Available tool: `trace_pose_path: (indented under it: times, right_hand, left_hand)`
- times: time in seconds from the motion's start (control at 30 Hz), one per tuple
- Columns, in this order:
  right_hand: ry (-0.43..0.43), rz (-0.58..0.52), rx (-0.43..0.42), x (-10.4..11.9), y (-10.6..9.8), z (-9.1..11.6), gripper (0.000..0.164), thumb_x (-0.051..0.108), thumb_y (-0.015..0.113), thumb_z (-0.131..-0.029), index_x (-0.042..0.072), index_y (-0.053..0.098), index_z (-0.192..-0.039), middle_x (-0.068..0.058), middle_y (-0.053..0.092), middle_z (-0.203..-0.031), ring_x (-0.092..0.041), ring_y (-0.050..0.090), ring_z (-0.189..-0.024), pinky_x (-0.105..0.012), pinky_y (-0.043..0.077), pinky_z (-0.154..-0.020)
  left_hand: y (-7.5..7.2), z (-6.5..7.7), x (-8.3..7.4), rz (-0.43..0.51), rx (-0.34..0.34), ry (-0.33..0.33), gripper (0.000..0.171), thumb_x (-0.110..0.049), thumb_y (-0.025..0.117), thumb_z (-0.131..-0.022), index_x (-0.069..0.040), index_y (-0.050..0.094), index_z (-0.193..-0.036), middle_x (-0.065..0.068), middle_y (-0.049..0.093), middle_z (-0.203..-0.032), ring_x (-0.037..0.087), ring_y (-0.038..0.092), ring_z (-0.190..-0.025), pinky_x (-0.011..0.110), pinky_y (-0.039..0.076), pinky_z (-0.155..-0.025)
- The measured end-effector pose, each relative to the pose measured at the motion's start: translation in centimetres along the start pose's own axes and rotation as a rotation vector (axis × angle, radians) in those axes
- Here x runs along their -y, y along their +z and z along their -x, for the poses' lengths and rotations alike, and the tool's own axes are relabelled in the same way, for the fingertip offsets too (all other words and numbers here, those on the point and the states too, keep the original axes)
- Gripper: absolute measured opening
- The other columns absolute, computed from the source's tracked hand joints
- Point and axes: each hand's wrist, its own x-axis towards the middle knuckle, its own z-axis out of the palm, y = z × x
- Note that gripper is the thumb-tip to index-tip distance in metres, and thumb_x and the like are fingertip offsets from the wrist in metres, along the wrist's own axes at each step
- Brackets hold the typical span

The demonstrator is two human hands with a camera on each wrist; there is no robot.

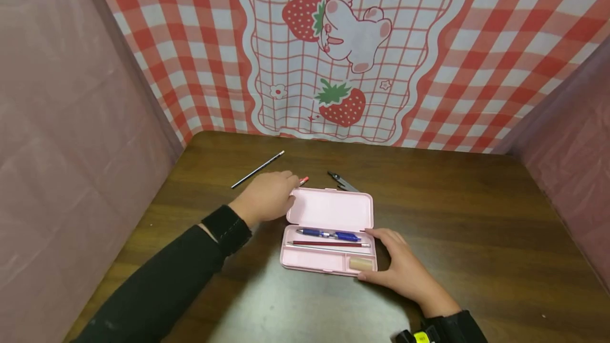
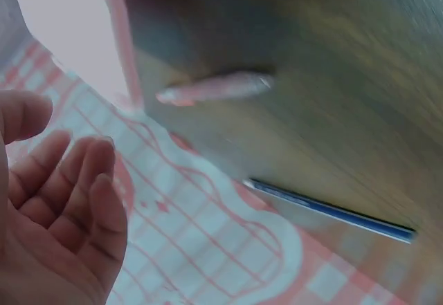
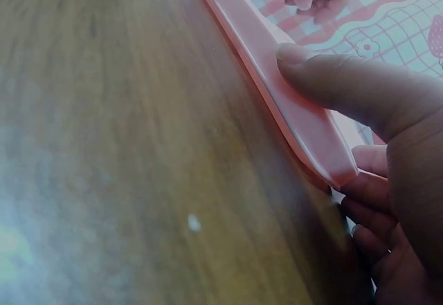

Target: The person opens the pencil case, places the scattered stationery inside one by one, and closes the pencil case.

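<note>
A pink pencil case (image 1: 330,209) lies on the table with its lid raised. Inside are a blue pen (image 1: 312,232), a dark red pencil (image 1: 324,244) and, in the small front-right compartment, a tan eraser-like block (image 1: 360,264). My right hand (image 1: 400,266) grips the case's right end, thumb at the front and fingers round the back; the right wrist view shows the thumb on the pink wall. By the lid's left edge is my left hand (image 1: 268,193), its fingers loosely bent around nothing. Just past it lies a pink pen (image 2: 221,88), blurred in the left wrist view.
A dark blue pencil (image 1: 257,170) lies on the table at the back left. Behind the lid is a metal drawing compass (image 1: 344,182), partly hidden by it. A red-and-white checked cloth (image 1: 205,41) hangs along the table's far edge.
</note>
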Motion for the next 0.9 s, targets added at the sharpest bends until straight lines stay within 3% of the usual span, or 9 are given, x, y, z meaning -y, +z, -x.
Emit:
trace_pose_path:
  times: [0.13, 0.3, 0.63, 0.9]
  right_hand:
    - [-0.003, 0.007, 0.001, 0.1, -0.2, 0.0, 0.093, 0.056, 0.093, -0.067, 0.013, 0.058, -0.141, -0.007, 0.059, -0.135, -0.033, 0.049, -0.128, -0.060, 0.037, -0.105]
    - [0.015, 0.008, 0.013, 0.2, -0.2, 0.0, 0.094, 0.056, 0.093, -0.067, 0.012, 0.057, -0.142, -0.008, 0.058, -0.137, -0.033, 0.049, -0.128, -0.060, 0.038, -0.105]
    - [0.018, 0.003, 0.016, 0.0, -0.2, 0.0, 0.097, 0.057, 0.093, -0.066, 0.012, 0.056, -0.143, -0.006, 0.057, -0.138, -0.031, 0.048, -0.130, -0.058, 0.037, -0.106]
    - [0.001, 0.012, 0.001, -0.1, 0.0, 0.0, 0.095, 0.057, 0.093, -0.067, 0.012, 0.057, -0.142, -0.007, 0.058, -0.136, -0.032, 0.048, -0.128, -0.059, 0.038, -0.105]
  left_hand:
    - [0.0, -0.3, 1.4, 0.066, -0.015, -0.034, 0.037, -0.022, 0.068, -0.097, -0.007, 0.064, -0.131, 0.006, 0.064, -0.116, 0.022, 0.064, -0.108, 0.040, 0.052, -0.093]
    - [0.9, -0.3, 2.3, 0.086, 0.033, -0.045, 0.046, -0.023, 0.066, -0.097, -0.005, 0.059, -0.138, 0.009, 0.062, -0.123, 0.025, 0.062, -0.115, 0.042, 0.050, -0.099]
    - [2.6, -0.9, 2.4, 0.042, 0.060, -0.073, 0.031, -0.018, 0.066, -0.094, -0.007, 0.065, -0.123, 0.007, 0.064, -0.110, 0.025, 0.064, -0.104, 0.044, 0.053, -0.090]
    - [3.2, -2.2, 2.3, 0.111, 0.078, -0.116, 0.021, -0.019, 0.071, -0.091, -0.010, 0.065, -0.110, 0.005, 0.065, -0.098, 0.023, 0.064, -0.092, 0.044, 0.054, -0.084]
